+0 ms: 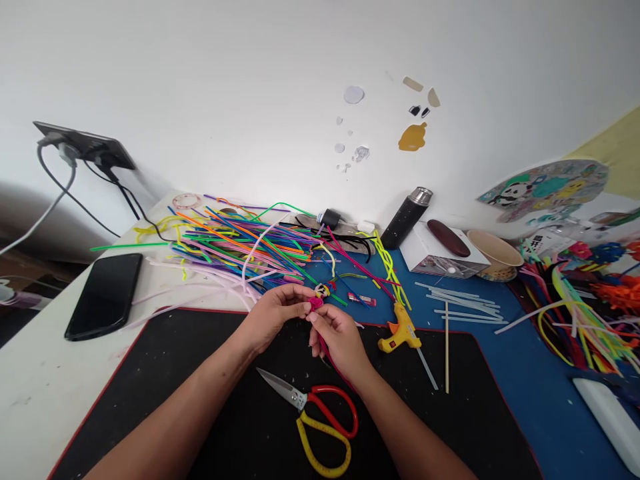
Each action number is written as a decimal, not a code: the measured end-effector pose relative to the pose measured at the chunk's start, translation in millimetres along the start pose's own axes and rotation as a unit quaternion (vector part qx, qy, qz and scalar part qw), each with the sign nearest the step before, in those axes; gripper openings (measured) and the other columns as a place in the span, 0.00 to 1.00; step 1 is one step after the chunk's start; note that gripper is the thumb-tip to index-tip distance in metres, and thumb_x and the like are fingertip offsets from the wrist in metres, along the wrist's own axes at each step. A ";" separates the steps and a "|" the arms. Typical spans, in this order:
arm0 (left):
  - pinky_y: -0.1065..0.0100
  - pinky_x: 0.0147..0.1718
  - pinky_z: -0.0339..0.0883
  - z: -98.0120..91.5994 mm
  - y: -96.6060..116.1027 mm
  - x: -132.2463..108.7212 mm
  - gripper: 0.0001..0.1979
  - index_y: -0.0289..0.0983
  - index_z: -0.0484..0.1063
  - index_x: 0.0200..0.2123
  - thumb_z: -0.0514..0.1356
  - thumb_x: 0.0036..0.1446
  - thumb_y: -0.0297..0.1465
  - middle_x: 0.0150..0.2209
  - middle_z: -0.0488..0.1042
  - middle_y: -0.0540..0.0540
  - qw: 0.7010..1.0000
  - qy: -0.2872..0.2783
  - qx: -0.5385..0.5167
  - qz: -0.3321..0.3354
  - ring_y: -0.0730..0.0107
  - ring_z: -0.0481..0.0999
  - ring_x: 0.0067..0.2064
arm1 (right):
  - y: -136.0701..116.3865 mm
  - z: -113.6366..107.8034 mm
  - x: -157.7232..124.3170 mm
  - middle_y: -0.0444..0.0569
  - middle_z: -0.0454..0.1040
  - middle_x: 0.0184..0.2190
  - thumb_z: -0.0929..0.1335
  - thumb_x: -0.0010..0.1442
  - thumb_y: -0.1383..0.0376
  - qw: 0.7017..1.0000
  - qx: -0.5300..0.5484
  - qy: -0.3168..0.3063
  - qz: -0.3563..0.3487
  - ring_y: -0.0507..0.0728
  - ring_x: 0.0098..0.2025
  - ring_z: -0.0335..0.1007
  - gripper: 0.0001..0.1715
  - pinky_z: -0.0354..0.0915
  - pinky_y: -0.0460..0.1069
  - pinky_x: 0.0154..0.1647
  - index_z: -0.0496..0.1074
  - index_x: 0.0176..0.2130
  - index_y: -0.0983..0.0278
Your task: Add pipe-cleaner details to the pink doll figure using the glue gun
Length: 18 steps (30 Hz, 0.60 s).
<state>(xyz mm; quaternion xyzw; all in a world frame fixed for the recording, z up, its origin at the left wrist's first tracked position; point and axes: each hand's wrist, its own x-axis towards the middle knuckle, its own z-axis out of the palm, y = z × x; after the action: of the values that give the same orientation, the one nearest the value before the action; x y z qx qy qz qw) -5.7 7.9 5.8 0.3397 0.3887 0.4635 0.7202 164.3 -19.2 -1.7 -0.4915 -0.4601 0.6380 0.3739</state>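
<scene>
Between my hands is a magenta pipe cleaner (pixel 315 303), wound into a small bundle, with its loose end trailing down past my right wrist. My left hand (pixel 277 312) pinches the bundle from the left with thumb and fingers. From the right, my right hand (pixel 343 340) grips the same pipe cleaner, fingers curled. A small figure in white, black, yellow and red (pixel 324 289) shows just beyond my fingertips; whether it is joined to the bundle I cannot tell. Scissors (pixel 295 398) with one red and one yellow handle lie below my hands on the black mat (pixel 210 400).
Loose coloured pipe cleaners (pixel 240 240) cover the back left. A phone (pixel 104 295) lies left. Right of my hands are a yellow glue gun (pixel 400 333), a wooden stick (pixel 447 353) and glue sticks (pixel 465 303). A black flask (pixel 407 219) and tissue box (pixel 440 253) stand behind.
</scene>
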 end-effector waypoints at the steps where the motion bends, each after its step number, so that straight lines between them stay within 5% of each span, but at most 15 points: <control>1: 0.65 0.40 0.71 0.1 0.0 0.1 0.17 0.36 0.84 0.38 0.78 0.43 0.34 0.36 0.82 0.46 1.000 0.000 0.001 0.000 0.66 0.78 0.37 | 0.3 0.1 -0.2 0.40 0.73 0.18 0.72 0.61 0.48 1.000 0.001 0.000 0.000 0.49 0.14 0.65 0.21 0.57 0.42 0.14 0.72 0.34 0.63; 9: 0.69 0.35 0.69 0.3 3.0 0.1 0.15 0.37 0.84 0.38 0.77 0.45 0.34 0.34 0.83 0.47 0.999 0.042 0.013 0.005 0.68 0.77 0.35 | 4.7 0.7 1.1 0.39 0.73 0.18 0.72 0.61 0.48 1.000 0.003 0.001 0.000 0.49 0.14 0.65 0.20 0.56 0.42 0.14 0.71 0.34 0.62; 18: 0.66 0.39 0.70 0.4 1.0 0.7 0.16 0.36 0.84 0.38 0.77 0.45 0.33 0.35 0.83 0.46 1.000 0.023 0.013 0.001 0.66 0.77 0.35 | 2.3 1.7 0.6 0.39 0.73 0.18 0.72 0.61 0.48 1.000 0.005 -0.003 0.000 0.49 0.14 0.65 0.21 0.57 0.42 0.14 0.72 0.34 0.63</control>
<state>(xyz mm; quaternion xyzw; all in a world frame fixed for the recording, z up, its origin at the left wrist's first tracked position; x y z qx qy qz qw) -5.5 8.9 6.6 0.3390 0.4109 0.4662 0.7063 162.5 -19.7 -3.8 -0.4878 -0.4582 0.6416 0.3747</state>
